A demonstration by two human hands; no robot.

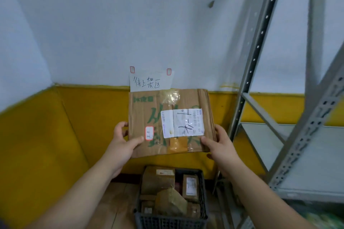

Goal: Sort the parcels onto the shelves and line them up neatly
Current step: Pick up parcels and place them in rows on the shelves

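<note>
One grey shelf rack (257, 46) standing right. One black crate (171, 222) sitting on floor (119, 201), holding several parcels (158, 180), count unclear. One flat cardboard parcel (149, 109) hovering above crate; two hands gripping it: left hand (121, 145) clasping left edge, right hand (221, 147) clasping right edge.

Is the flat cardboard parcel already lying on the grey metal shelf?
No, the left hand and right hand hold the cardboard parcel up above the black crate, left of the grey metal shelf.

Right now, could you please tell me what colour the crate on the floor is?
The crate is black; the head view shows it.
</note>
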